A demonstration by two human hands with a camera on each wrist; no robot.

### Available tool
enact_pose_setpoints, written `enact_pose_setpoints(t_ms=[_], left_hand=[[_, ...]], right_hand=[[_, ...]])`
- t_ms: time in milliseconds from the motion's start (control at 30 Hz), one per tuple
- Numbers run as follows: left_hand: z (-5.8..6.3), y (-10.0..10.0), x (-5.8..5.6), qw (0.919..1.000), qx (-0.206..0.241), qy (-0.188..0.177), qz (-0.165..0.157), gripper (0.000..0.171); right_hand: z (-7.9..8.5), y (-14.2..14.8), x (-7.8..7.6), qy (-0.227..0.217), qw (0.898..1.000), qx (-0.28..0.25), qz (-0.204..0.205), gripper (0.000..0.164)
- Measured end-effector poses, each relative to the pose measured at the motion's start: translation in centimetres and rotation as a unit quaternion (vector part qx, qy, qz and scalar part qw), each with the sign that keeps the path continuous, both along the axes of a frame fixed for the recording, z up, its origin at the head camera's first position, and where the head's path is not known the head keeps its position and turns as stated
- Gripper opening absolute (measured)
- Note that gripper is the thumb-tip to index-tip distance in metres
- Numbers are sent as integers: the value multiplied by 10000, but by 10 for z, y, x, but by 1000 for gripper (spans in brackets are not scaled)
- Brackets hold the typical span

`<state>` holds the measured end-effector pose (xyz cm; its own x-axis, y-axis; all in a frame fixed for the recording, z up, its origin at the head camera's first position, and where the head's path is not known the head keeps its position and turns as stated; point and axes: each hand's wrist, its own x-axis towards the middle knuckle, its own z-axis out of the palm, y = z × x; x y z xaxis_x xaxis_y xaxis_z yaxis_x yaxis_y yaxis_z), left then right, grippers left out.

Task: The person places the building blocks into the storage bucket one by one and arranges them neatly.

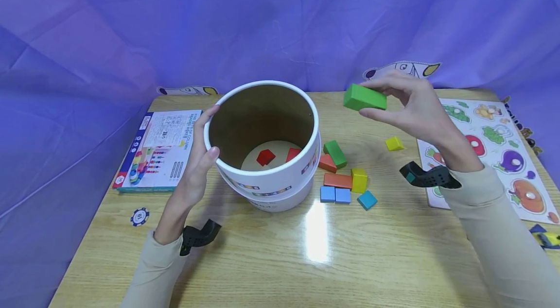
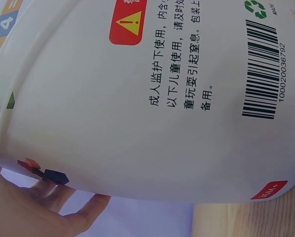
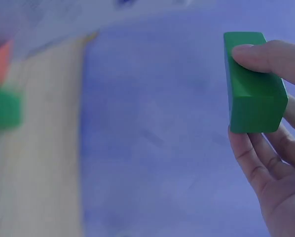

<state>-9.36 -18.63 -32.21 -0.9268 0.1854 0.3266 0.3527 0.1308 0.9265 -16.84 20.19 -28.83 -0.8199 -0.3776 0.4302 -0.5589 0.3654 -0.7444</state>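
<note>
My left hand (image 1: pixel 192 174) holds the left side of a white bucket (image 1: pixel 275 180), its thumb and fingers spread along the rim. In the left wrist view the bucket's printed wall (image 2: pixel 123 128) fills most of the picture, with the fingers (image 2: pixel 91 212) at its edge. Red wooden blocks (image 1: pixel 265 157) lie on the bucket's floor. Raised to the right of the bucket, my right hand (image 1: pixel 413 104) pinches a green block (image 1: pixel 365 97). The right wrist view shows the thumb on one face of this green block (image 3: pixel 256 94) and the fingers behind it.
Beside the bucket lie a green block (image 1: pixel 336 154), a red block (image 1: pixel 338 180), blue blocks (image 1: pixel 343 195) and yellow blocks (image 1: pixel 358 180). A boxed toy (image 1: pixel 162 152) lies left, near a poker chip (image 1: pixel 140 216). A vegetable puzzle board (image 1: pixel 503 152) lies right. A purple curtain (image 1: pixel 262 21) hangs behind.
</note>
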Motion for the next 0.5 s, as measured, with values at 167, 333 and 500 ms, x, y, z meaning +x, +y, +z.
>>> enact_pose_setpoints(t_ms=[167,333,500], left_hand=[[1,0,-1,9999,55,17,-95,78],[-1,0,-2,9999,1,60,-140,75],[-2,-1,-1,9999,12,69,-148,73]], right_hand=[[40,-44,7,411,9964,-132,726,44],[60,-87,13,705,9882,-48,1358,39],[60,-118,16,816,9795,173,1834,35]])
